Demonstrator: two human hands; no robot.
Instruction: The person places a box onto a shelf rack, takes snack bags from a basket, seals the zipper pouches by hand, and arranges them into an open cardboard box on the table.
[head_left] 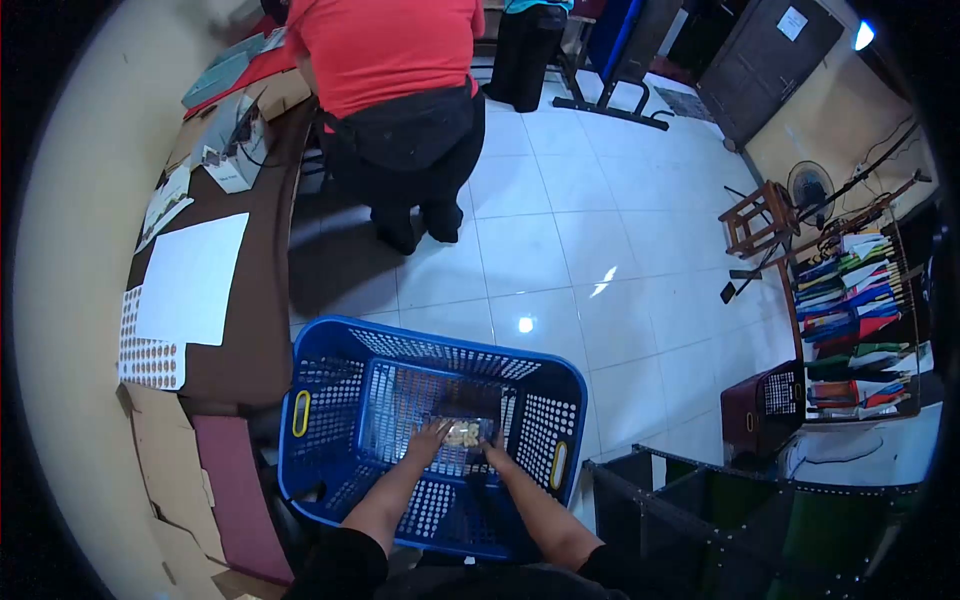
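Floor (pixel 535 250), blue basket (pixel 435 338) — left grip (pixel 430 439), packet (pixel 466 434), right grip (pixel 494 455)

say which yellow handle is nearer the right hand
The right yellow handle; the left yellow handle sits across the basket, farther from the right hand.

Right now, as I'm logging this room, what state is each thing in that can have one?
Blue basket, upright, open-topped
Clear pack, inside the basket, sealing unclear
Left hand, at the pack's left end
Right hand, at its right end
White sheet, flat on the brown table
Dotted sheet, partly covered by the white one
Lamp, lit
Grey door, open or shut unclear
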